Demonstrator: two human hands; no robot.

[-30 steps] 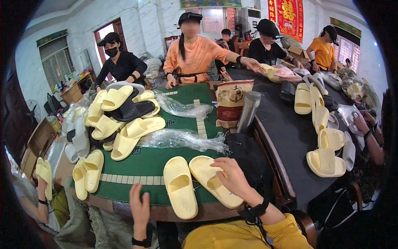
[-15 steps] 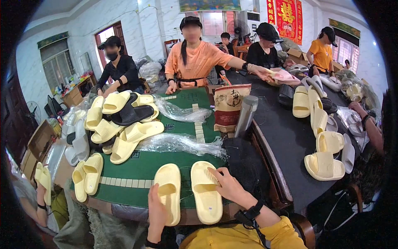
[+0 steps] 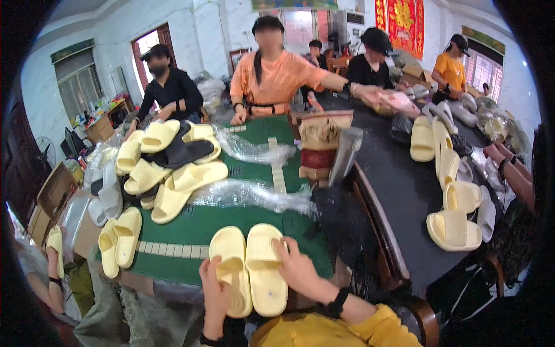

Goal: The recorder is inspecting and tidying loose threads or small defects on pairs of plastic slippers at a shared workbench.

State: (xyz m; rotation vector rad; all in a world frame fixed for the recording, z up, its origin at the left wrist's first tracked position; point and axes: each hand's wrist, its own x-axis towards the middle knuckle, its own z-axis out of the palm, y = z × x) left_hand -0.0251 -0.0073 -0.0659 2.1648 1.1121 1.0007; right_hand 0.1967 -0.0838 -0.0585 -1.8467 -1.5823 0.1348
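Two pale yellow slide slippers are side by side at the near edge of the green-topped table, soles down and toes pointing away from me. My left hand (image 3: 214, 292) grips the outer edge of the left slipper (image 3: 236, 292), its thumb along the side. Around the outer side of the right slipper (image 3: 269, 295) my right hand (image 3: 298, 269) is closed, with fingers at the strap. The slippers' inner edges touch or nearly touch. To the left, another yellow pair (image 3: 120, 242) stands near the table's edge.
A pile of yellow and black slippers (image 3: 173, 156) covers the table's left part. Clear plastic bags (image 3: 254, 195) lie mid-table, near a brown packet (image 3: 324, 141) and a metal flask (image 3: 346, 153). More slippers (image 3: 454, 230) line the dark table at right. Several people work around.
My right hand has brought the right slipper leftward against the left one, closing the gap between them. The co-worker in orange still reaches toward the pink item.
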